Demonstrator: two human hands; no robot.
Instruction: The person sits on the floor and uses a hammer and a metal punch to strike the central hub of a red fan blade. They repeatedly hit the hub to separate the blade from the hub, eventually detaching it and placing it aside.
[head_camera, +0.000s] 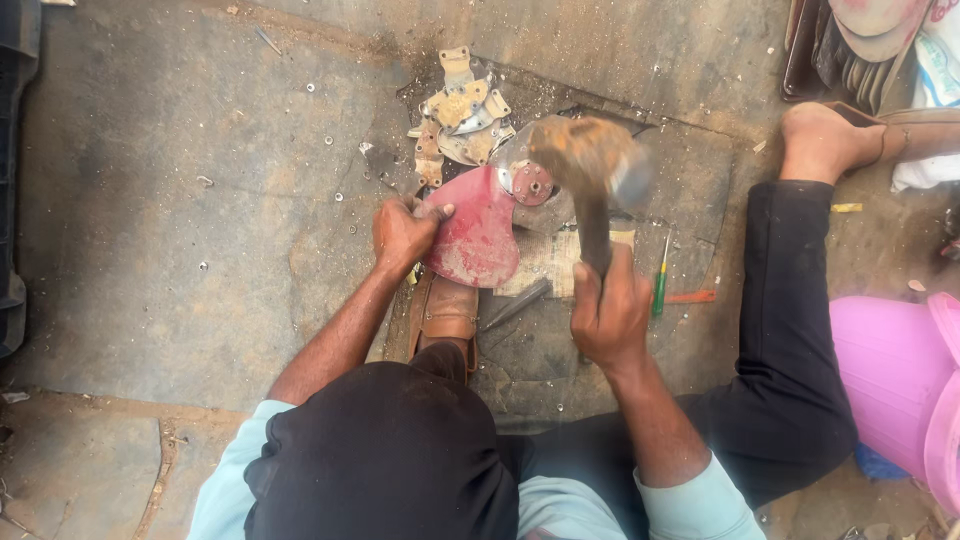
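Left hand (405, 232) clamps the red metal plate (478, 240) flat to the floor (180, 200), steadying it, while right hand (610, 315), fist closed, raises the hammer (590, 170) above the plate's far-right rivet end.

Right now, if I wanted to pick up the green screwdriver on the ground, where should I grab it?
Grab the green screwdriver by its green handle, the thicker end nearer the person, coming down from above. It lies flat on the floor, just right of the right hand holding the hammer. The thin metal tip points away and gives little to hold.
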